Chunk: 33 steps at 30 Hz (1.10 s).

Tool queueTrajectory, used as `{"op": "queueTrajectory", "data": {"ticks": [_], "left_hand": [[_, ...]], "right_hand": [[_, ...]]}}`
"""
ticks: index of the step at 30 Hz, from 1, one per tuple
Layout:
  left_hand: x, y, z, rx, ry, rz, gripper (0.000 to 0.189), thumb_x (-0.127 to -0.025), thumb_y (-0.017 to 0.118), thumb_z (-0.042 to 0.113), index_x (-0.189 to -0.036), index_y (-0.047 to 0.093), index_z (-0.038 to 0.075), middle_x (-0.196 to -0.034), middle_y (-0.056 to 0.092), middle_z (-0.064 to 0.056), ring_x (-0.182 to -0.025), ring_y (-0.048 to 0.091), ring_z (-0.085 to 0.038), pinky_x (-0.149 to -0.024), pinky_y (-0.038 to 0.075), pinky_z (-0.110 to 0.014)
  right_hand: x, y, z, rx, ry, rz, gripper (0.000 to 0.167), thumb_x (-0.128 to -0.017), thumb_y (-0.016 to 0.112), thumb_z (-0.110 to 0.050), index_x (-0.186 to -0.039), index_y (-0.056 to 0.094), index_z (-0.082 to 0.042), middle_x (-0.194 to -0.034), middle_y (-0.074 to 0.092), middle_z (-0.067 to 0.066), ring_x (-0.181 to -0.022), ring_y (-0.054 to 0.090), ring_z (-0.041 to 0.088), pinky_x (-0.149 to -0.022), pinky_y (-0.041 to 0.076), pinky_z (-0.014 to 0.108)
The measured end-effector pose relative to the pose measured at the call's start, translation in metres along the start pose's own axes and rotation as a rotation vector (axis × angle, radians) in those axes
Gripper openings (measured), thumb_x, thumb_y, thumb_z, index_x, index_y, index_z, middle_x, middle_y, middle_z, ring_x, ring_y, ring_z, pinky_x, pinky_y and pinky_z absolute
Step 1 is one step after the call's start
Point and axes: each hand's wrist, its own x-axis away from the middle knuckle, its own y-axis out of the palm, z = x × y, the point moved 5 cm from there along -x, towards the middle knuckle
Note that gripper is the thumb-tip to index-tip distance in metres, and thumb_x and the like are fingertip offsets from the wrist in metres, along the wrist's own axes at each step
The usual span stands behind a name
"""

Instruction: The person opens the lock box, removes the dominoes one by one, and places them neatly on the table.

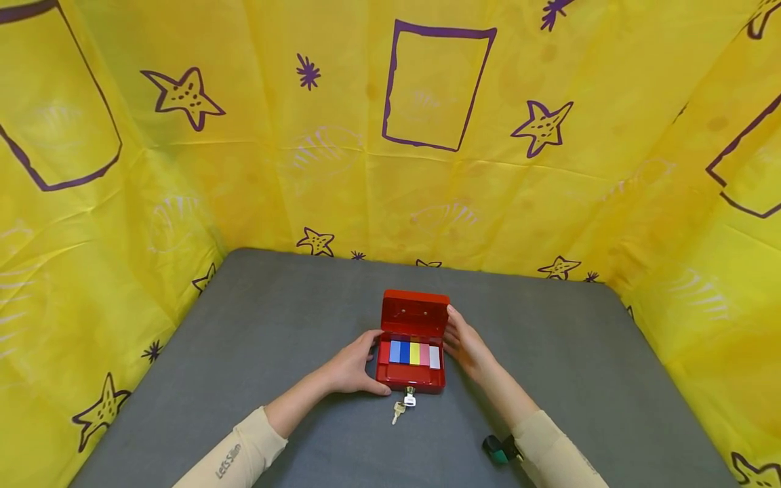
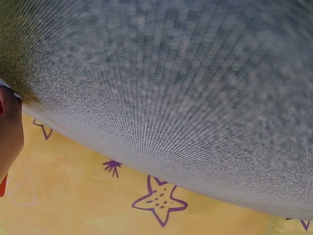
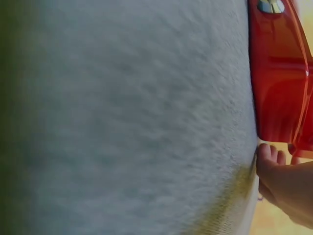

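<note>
A small red cash box (image 1: 410,374) stands with its lid (image 1: 415,314) raised. Inside lies a row of several coloured blocks (image 1: 415,354), from light blue to white. My left hand (image 1: 350,366) holds the box's left side, its thumb at the front corner and fingers toward the back. In the left wrist view, only a sliver of the left hand (image 2: 9,134) shows at the edge. My right hand (image 1: 468,344) touches the right side by the lid's edge, fingers fairly straight. The right wrist view shows the right hand (image 3: 288,188) by the box's red wall (image 3: 279,93).
A key (image 1: 410,400) sits in the front lock, and a second key (image 1: 398,411) hangs beside it over the grey table (image 1: 293,305). Yellow cloth (image 1: 342,183) with purple starfish drawings surrounds the table. A dark strap (image 1: 502,450) is at the right wrist.
</note>
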Motion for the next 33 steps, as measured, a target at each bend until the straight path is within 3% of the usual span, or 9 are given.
{"op": "queueTrajectory", "data": {"ticks": [10, 13, 17, 21, 27, 33], "left_hand": [[-0.002, -0.001, -0.001, 0.002, 0.008, 0.002, 0.102, -0.070, 0.088, 0.033, -0.147, 0.027, 0.007, -0.144, 0.040, -0.014, -0.125, 0.049, -0.031, -0.096, 0.050, -0.041], [-0.001, -0.001, 0.000, 0.004, 0.007, 0.002, 0.102, -0.070, 0.088, 0.034, -0.147, 0.027, 0.006, -0.145, 0.040, -0.014, -0.125, 0.049, -0.031, -0.096, 0.049, -0.041], [-0.001, 0.000, -0.001, -0.003, -0.005, -0.002, 0.103, -0.070, 0.088, 0.035, -0.148, 0.027, 0.008, -0.145, 0.040, -0.014, -0.125, 0.049, -0.031, -0.096, 0.050, -0.041], [0.000, 0.000, -0.002, -0.004, -0.018, -0.002, 0.103, -0.069, 0.088, 0.036, -0.148, 0.027, 0.010, -0.146, 0.039, -0.012, -0.126, 0.048, -0.030, -0.096, 0.050, -0.041], [0.000, 0.000, -0.002, 0.008, -0.009, -0.006, 0.103, -0.070, 0.088, 0.037, -0.148, 0.027, 0.010, -0.145, 0.040, -0.012, -0.126, 0.048, -0.030, -0.097, 0.049, -0.041], [0.000, -0.001, -0.002, 0.004, 0.000, -0.003, 0.103, -0.069, 0.088, 0.036, -0.148, 0.027, 0.010, -0.145, 0.040, -0.011, -0.126, 0.048, -0.030, -0.098, 0.049, -0.041]], "right_hand": [[0.021, -0.010, 0.009, -0.135, 0.025, 0.114, 0.064, -0.094, 0.056, -0.045, -0.140, 0.044, -0.002, -0.139, 0.051, 0.014, -0.116, 0.050, 0.028, -0.103, 0.042, 0.040], [0.029, -0.012, 0.010, -0.191, 0.021, 0.157, 0.047, -0.095, 0.056, -0.033, -0.130, 0.051, -0.001, -0.121, 0.061, 0.009, -0.103, 0.055, 0.024, -0.093, 0.049, 0.034], [0.038, -0.009, 0.009, -0.229, -0.017, 0.168, 0.024, -0.098, 0.050, -0.021, -0.111, 0.058, -0.002, -0.098, 0.062, 0.004, -0.088, 0.055, 0.020, -0.080, 0.052, 0.029], [0.042, -0.002, 0.007, -0.234, -0.055, 0.135, 0.014, -0.098, 0.050, -0.015, -0.095, 0.060, -0.006, -0.091, 0.059, 0.005, -0.081, 0.054, 0.020, -0.076, 0.052, 0.028], [0.043, 0.011, 0.002, -0.129, -0.082, 0.095, 0.011, -0.095, 0.057, -0.012, -0.094, 0.061, -0.003, -0.092, 0.061, 0.010, -0.079, 0.057, 0.022, -0.076, 0.054, 0.027], [0.042, 0.024, -0.001, 0.168, -0.171, 0.005, 0.023, -0.094, 0.061, -0.012, -0.109, 0.060, 0.006, -0.097, 0.063, 0.017, -0.081, 0.062, 0.028, -0.078, 0.055, 0.033]]}}
